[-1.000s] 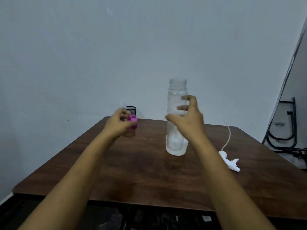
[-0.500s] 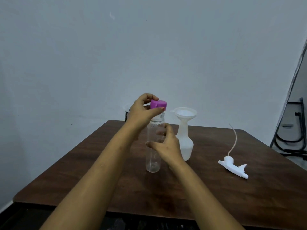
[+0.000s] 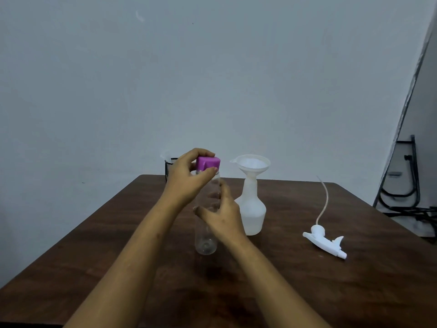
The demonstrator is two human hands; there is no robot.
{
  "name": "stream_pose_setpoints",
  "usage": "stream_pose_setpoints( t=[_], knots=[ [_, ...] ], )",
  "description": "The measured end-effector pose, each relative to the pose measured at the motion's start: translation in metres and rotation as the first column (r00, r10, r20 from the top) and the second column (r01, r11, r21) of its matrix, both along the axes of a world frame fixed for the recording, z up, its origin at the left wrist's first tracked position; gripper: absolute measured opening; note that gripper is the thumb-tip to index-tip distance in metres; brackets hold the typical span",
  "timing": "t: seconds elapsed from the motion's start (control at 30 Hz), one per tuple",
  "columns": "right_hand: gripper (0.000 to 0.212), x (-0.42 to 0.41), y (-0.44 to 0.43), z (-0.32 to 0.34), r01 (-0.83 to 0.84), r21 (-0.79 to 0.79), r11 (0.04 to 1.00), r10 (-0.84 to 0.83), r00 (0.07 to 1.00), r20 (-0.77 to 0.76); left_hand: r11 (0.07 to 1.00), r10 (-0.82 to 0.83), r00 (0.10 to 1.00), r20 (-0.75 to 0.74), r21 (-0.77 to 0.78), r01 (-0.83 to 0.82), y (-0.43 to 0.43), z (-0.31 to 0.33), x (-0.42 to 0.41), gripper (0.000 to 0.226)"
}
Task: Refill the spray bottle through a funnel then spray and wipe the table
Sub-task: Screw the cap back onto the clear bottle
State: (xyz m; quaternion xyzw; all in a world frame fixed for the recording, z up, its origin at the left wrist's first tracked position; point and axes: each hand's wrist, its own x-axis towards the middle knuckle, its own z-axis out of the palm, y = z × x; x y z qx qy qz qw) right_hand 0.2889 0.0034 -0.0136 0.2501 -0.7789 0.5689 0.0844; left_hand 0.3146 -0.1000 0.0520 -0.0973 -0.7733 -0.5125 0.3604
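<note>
Left hand grips unlabelled clear bottle's purple cap.

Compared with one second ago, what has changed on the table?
The left hand has carried the purple cap from beside the mesh cup onto the clear bottle, its fingers around it. The right hand steadies the bottle lower down. The trigger head lies untouched; the funnel sits in the spray bottle.
</note>
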Motion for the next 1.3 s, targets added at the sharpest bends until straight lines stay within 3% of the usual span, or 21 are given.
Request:
stream_pose_setpoints(
  t=[0.23,0.4,0.7,0.83,0.93,1.03,1.17,1.3],
  knots=[
    [0.085,-0.012,-0.006,-0.026,-0.1,-0.052,0.994,0.096,0.993,-0.064,0.979,0.113,0.972,-0.204,0.188,-0.074,0.023,-0.022,-0.014,0.021],
    [0.087,-0.023,-0.003,-0.027,-0.193,-0.055,0.98,0.187,0.978,-0.093,0.938,0.123,0.982,-0.142,0.339,-0.069,0.027,-0.026,-0.025,0.043],
    [0.09,-0.033,-0.004,-0.03,-0.242,-0.046,0.969,0.241,0.97,-0.033,0.84,-0.222,0.972,-0.08,0.49,0.233,0.012,-0.024,-0.027,0.024],
    [0.086,-0.033,-0.003,-0.028,-0.255,-0.067,0.965,0.253,0.967,-0.032,0.775,-0.193,0.977,-0.094,0.596,0.21,0.01,-0.029,-0.031,0.039],
    [0.086,-0.031,-0.002,-0.028,-0.266,-0.09,0.96,0.263,0.964,-0.047,0.726,-0.155,0.979,-0.13,0.657,0.202,0.012,-0.03,-0.03,0.022],
    [0.085,-0.032,-0.003,-0.032,-0.261,-0.12,0.958,0.257,0.965,-0.044,0.757,-0.099,0.987,-0.126,0.635,0.157,0.014,-0.029,-0.028,0.026],
    [0.083,-0.032,-0.003,-0.035,-0.25,-0.152,0.956,0.242,0.968,-0.066,0.892,-0.053,0.989,-0.135,0.44,0.108,0.027,-0.025,-0.025,0.05],
    [0.084,-0.03,-0.003,-0.035,-0.277,-0.169,0.946,0.273,0.961,-0.047,0.931,0.1,0.99,-0.1,0.359,-0.057,0.034,-0.022,-0.028,0.033]
  ],
)
